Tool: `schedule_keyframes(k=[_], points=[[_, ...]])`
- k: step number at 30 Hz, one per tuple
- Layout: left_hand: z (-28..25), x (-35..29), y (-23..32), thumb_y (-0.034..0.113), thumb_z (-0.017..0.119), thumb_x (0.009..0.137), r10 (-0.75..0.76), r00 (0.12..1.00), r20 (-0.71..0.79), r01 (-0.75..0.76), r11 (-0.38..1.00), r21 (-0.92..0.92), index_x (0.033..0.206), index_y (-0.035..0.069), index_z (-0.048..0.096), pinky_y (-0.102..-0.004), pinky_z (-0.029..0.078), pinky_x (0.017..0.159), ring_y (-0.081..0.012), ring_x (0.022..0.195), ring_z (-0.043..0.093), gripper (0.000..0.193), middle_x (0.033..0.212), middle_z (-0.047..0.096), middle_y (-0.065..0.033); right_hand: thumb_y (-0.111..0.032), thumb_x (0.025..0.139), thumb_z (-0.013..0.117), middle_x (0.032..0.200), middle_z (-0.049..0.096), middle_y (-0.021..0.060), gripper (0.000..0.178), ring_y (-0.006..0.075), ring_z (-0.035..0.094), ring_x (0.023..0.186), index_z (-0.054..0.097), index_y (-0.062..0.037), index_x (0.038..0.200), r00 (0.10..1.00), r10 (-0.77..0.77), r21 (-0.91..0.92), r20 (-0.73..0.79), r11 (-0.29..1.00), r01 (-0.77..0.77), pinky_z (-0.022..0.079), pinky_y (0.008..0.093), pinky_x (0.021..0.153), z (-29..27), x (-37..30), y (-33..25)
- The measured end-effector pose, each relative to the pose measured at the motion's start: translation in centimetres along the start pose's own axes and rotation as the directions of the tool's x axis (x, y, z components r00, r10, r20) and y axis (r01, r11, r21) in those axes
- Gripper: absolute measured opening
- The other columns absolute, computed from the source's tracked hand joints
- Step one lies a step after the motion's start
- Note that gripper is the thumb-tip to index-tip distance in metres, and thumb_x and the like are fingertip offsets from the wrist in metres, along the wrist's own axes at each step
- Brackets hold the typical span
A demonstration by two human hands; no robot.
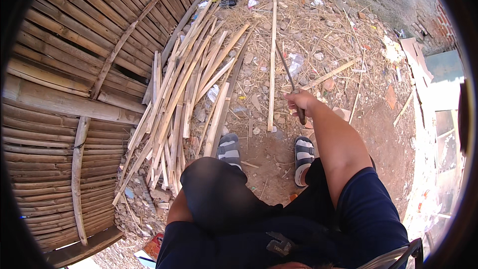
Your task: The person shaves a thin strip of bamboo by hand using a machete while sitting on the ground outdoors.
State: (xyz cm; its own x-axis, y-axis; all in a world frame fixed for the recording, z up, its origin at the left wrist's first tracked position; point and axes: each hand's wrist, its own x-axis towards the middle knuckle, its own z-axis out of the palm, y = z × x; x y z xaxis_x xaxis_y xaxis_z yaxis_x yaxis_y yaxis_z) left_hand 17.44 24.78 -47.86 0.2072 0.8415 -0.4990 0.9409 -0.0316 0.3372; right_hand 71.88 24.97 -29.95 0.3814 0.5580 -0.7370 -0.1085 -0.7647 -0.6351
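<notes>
My right hand [300, 100] is closed round the brown handle of a long-bladed knife [286, 66]. Its thin dark blade points forward and slightly left, with the tip close to a long pale split strip [272, 69], bamboo or wood. That strip lies on the ground, running straight away from me between my feet. Whether the blade touches it I cannot tell. My left hand is out of sight; only a bit of the left arm shows beside my bent left knee.
A heap of split strips [191, 79] lies to the left, along a bamboo-slat wall [64, 89]. Straw, stones and litter cover the dirt ahead. Another strip [332, 73] rests beyond my right hand. A brick wall [398, 0] stands at the far right. Both my sandalled feet are below.
</notes>
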Motion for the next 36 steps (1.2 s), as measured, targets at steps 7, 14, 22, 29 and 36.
schedule_keyframes(k=[7, 14, 22, 29, 36], points=[[-0.7, -0.6, -4.1, 0.031, 0.076, 0.091, 0.011, 0.872, -0.489, -0.035, 0.999, -0.04, 0.133, 0.011, 0.065, -0.0489, 0.055, 0.095, -0.0393, 0.112, 0.067, 0.048, 0.125, 0.066, -0.0178, -0.028, 0.087, 0.084, 0.127, 0.066, 0.0159, 0.058, 0.0341, 0.063, 0.107, 0.06, -0.0025, 0.133, 0.994, 0.059, 0.111, -0.095, 0.993, -0.049, 0.055, 0.0584, 0.082, 13.7, 9.0, 15.1], [-8.9, 2.4, 1.5, 0.02, 0.071, 0.093, 0.064, 0.926, -0.373, -0.141, 0.973, -0.182, 0.125, 0.004, 0.066, -0.0507, 0.053, 0.095, -0.0375, 0.112, 0.064, 0.036, 0.115, 0.065, -0.0183, -0.025, 0.077, 0.084, 0.121, 0.074, 0.0197, 0.062, 0.0334, 0.07, 0.115, 0.068, -0.0002, 0.131, 0.984, 0.084, -0.143, -0.158, 0.984, -0.107, 0.053, 0.0434, 0.099, 12.8, 10.0, 17.1], [-12.8, 8.1, 0.8, 0.02, 0.072, 0.089, 0.137, 0.681, -0.72, -0.089, 0.991, 0.104, 0.119, 0.007, 0.068, -0.0506, 0.054, 0.088, -0.0382, 0.1, 0.065, 0.032, 0.107, 0.066, -0.0166, -0.01, 0.071, 0.085, 0.099, 0.074, 0.0136, 0.053, 0.0232, 0.07, 0.083, 0.067, 0.0046, 0.118, 0.978, -0.018, -0.167, -0.209, 0.986, -0.018, 0.055, 0.0377, 0.072, 12.5, 11.3, 16.2], [-15.8, 9.2, -1.7, 0.031, 0.072, 0.093, -0.221, 0.799, -0.559, 0.346, 0.93, 0.127, 0.132, 0.01, 0.065, -0.0523, 0.052, 0.103, -0.0407, 0.127, 0.058, 0.046, 0.137, 0.06, -0.0176, -0.022, 0.075, 0.077, 0.12, 0.074, 0.0249, 0.064, 0.0344, 0.073, 0.11, 0.066, 0.0058, 0.131, 0.984, 0.03, 0.007, -0.173, 1.0, -0.029, 0.055, 0.04, 0.096, 12.5, 11.6, 17.2], [-14.7, 9.7, -3.3, 0.028, 0.067, 0.097, -0.2, 0.817, -0.541, 0.34, 0.925, 0.171, 0.133, 0.011, 0.065, -0.0526, 0.054, 0.098, -0.0388, 0.123, 0.059, 0.04, 0.13, 0.061, -0.0157, -0.005, 0.088, 0.064, 0.096, 0.07, 0.0147, 0.027, 0.0235, 0.07, 0.075, 0.059, 0.0072, 0.112, 0.909, 0.056, 0.432, -0.412, 0.891, 0.141, 0.058, 0.0339, 0.059, 12.3, 5.8, 14.4]])
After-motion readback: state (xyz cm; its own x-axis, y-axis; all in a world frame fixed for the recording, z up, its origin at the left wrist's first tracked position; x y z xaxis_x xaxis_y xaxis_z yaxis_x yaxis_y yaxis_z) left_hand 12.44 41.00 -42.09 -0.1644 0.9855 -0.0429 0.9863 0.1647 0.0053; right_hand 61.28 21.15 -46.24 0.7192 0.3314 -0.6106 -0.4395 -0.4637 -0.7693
